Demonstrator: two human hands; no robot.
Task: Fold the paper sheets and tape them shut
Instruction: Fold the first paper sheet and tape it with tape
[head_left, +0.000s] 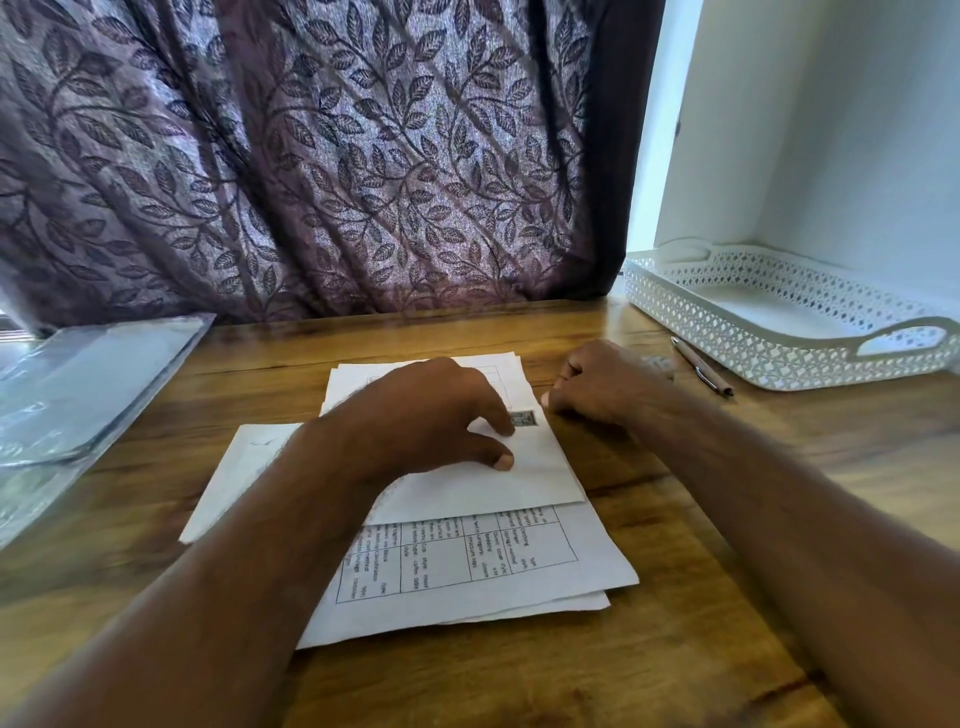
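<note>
A folded white sheet (524, 475) lies on top of a stack of printed sheets (519, 564) in the middle of the wooden table (675, 597). My left hand (436, 410) rests flat on the folded sheet, thumb and forefinger pressing near a small dark printed mark (524, 419). My right hand (597, 382) sits at the sheet's right edge with its fingers curled, one fingertip touching the paper's edge; I see nothing held in it. Another white sheet (234, 478) pokes out from under my left forearm.
A white lattice tray (727, 332) stands at the back right, with a pen (701, 366) lying in front of it. A small pale, blurred item (658, 362) lies behind my right hand. Clear plastic sleeves (78, 395) lie at the left. A leaf-patterned curtain (337, 156) hangs behind the table.
</note>
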